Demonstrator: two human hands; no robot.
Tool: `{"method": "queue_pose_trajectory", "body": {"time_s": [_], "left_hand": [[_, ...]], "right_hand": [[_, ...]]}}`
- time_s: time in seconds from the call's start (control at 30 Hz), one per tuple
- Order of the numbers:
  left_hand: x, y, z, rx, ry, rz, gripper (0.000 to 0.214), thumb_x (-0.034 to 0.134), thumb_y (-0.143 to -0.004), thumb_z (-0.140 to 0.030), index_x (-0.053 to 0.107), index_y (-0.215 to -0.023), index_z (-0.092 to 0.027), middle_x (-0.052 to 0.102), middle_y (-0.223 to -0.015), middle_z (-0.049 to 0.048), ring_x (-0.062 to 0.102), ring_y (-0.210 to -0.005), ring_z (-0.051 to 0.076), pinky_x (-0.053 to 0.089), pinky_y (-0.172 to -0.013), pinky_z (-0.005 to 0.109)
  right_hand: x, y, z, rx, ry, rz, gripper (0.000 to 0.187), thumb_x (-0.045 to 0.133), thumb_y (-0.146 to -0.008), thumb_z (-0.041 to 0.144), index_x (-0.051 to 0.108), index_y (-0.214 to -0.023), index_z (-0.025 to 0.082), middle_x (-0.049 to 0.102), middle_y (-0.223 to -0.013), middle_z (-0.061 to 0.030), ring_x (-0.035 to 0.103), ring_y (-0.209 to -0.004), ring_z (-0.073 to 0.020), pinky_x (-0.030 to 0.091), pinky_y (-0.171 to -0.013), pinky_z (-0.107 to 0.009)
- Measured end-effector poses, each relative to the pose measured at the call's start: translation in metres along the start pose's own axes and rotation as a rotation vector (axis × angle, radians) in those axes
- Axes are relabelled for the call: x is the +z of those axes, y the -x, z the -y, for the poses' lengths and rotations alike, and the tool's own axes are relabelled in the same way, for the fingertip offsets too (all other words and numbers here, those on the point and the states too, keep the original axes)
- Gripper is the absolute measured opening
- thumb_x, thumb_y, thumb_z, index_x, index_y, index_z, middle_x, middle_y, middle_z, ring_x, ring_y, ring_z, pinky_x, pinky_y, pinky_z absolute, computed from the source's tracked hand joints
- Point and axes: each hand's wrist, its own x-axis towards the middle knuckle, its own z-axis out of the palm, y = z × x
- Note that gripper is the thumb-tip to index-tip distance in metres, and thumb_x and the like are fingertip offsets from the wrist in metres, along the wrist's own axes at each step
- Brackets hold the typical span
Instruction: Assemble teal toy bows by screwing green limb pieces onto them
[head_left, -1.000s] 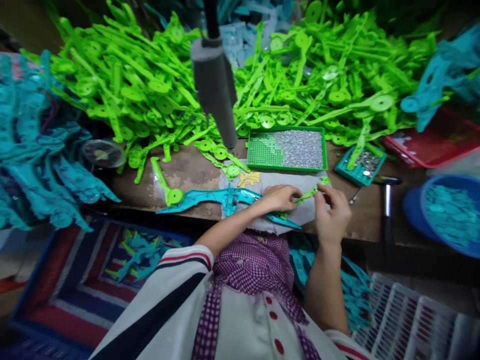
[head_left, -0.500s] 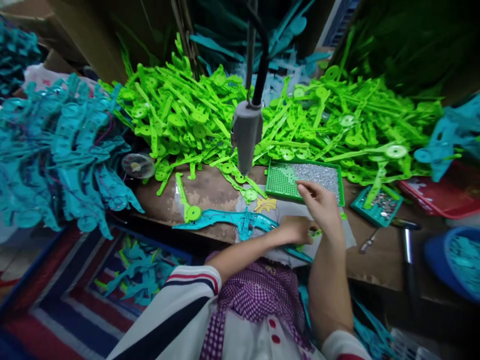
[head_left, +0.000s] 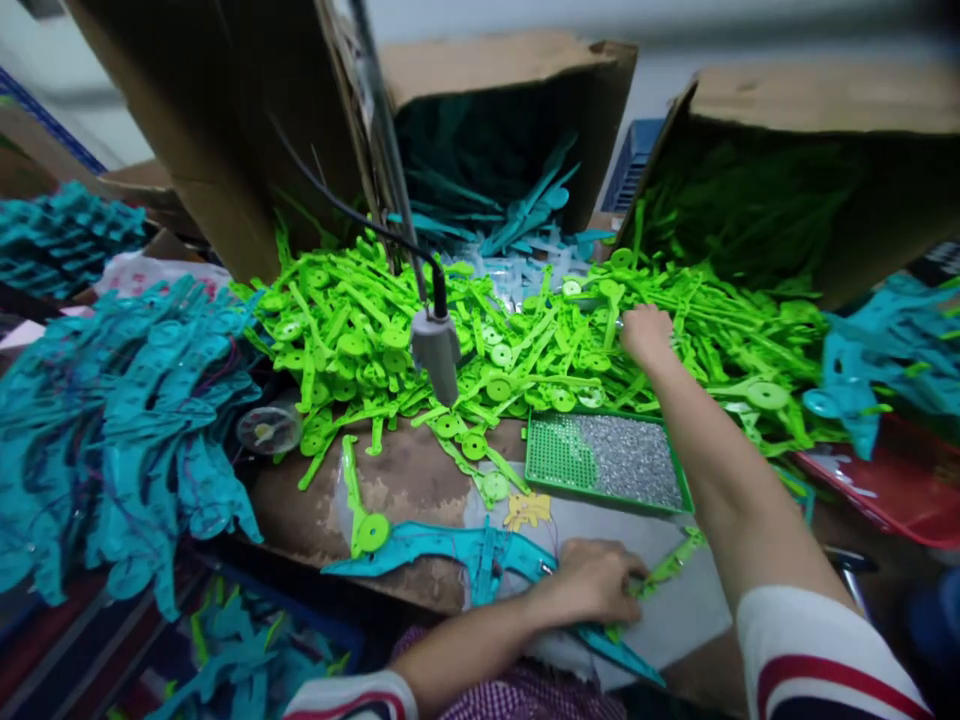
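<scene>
My left hand (head_left: 589, 585) rests over the right half of a long turquoise plastic frame (head_left: 439, 543). Its fingers curl down on a lime-green plastic arm (head_left: 671, 562), whose slim end sticks out to the right; the part under the palm is hidden. Stretched far forward, my right hand (head_left: 649, 335) is at the heap of lime-green arms (head_left: 555, 345). Its fingers are curled, and what they grip cannot be made out. Another green arm with a round disc (head_left: 370, 533) lies at the left end of the turquoise frame.
A grey power driver (head_left: 435, 350) hangs above the bench. A green tray (head_left: 562, 492) of small metal parts sits right of it. Turquoise frames (head_left: 165, 400) are stacked at left. Cardboard boxes (head_left: 510, 70) stand behind; a red tray (head_left: 915, 480) is at right.
My right hand has moved from above the tray of metal parts forward to the green heap. My left hand stays on the turquoise frame. The camera view has tilted up.
</scene>
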Motion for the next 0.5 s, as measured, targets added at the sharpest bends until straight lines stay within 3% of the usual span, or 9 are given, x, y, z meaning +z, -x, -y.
{"method": "queue_pose_trajectory", "body": {"time_s": [0.13,0.27,0.4,0.5], "left_hand": [[0.003,-0.001,0.003,-0.002,0.006,0.015,0.057,0.059,-0.079,-0.046,0.062,-0.135,-0.036,0.072,-0.123,-0.0016,0.067,-0.114,0.025,0.053,-0.096,0.036],[0.005,0.000,0.003,0.000,0.007,0.004,0.056,0.057,-0.080,-0.045,0.063,-0.134,-0.034,0.073,-0.121,-0.0006,0.068,-0.113,0.026,0.053,-0.095,0.036],[0.005,0.001,0.002,0.006,0.018,0.003,0.056,0.057,-0.081,-0.045,0.062,-0.136,-0.035,0.072,-0.123,0.0001,0.067,-0.116,0.026,0.052,-0.097,0.037],[0.003,0.001,0.002,-0.004,0.000,0.018,0.056,0.057,-0.081,-0.046,0.061,-0.136,-0.035,0.071,-0.125,-0.0002,0.066,-0.118,0.027,0.051,-0.099,0.039]], "right_hand": [[0.014,-0.034,-0.004,0.060,0.002,0.052,0.028,0.051,-0.085,0.009,0.076,-0.099,0.006,0.067,-0.116,-0.0256,0.056,-0.117,-0.0343,0.035,-0.098,-0.052],[0.019,-0.044,-0.006,0.066,0.006,0.084,0.029,0.053,-0.086,0.012,0.075,-0.102,0.002,0.064,-0.122,-0.0292,0.055,-0.120,-0.0361,0.033,-0.101,-0.055],[0.002,-0.043,-0.003,0.051,-0.091,0.034,0.035,0.066,-0.085,0.030,0.074,-0.106,0.004,0.062,-0.127,-0.0294,0.056,-0.120,-0.0389,0.041,-0.097,-0.051],[-0.017,-0.042,0.008,0.089,-0.282,-0.038,0.035,0.067,-0.087,0.036,0.074,-0.105,0.007,0.069,-0.112,-0.0237,0.063,-0.105,-0.0322,0.046,-0.088,-0.044]]}}
